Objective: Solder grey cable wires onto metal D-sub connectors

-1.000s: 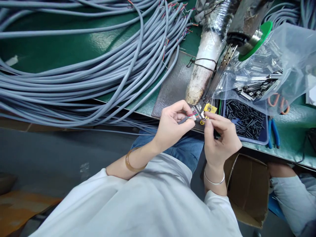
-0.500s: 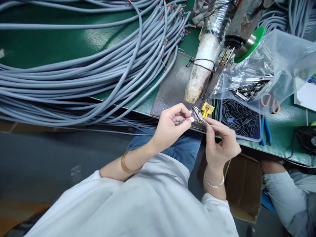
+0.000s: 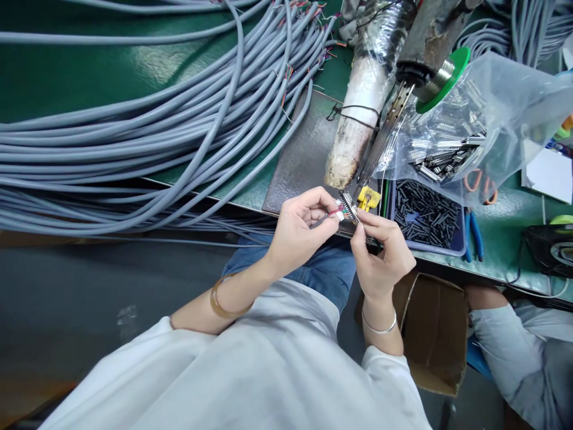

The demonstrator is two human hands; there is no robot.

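Observation:
My left hand (image 3: 301, 230) is closed in a pinch on thin coloured wires (image 3: 339, 211), among them a red one and a white piece. These wires meet the pin side of a small metal multi-pin connector (image 3: 349, 206). The thumb and forefinger of my right hand (image 3: 382, 254) are pinched together at the connector's lower right end. Whether a thin strand is also between those fingers, I cannot make out. Just above stands the soldering iron (image 3: 385, 140), its tip pointing down towards the connector. A yellow piece (image 3: 369, 198) sits right beside the connector.
Grey cables (image 3: 179, 137) with stripped ends cover the left. A wrapped post (image 3: 353, 131) and a green solder spool (image 3: 445, 83) stand behind. To the right are a bin of black sleeves (image 3: 425, 215), a bag of connectors (image 3: 452, 155), pliers (image 3: 473, 236) and a co-worker's arm (image 3: 501, 334).
My right hand has moved left, its fingertips now at the connector's end. The thin strand earlier stretching from those fingers to the connector no longer shows clearly. The whole view has shifted slightly.

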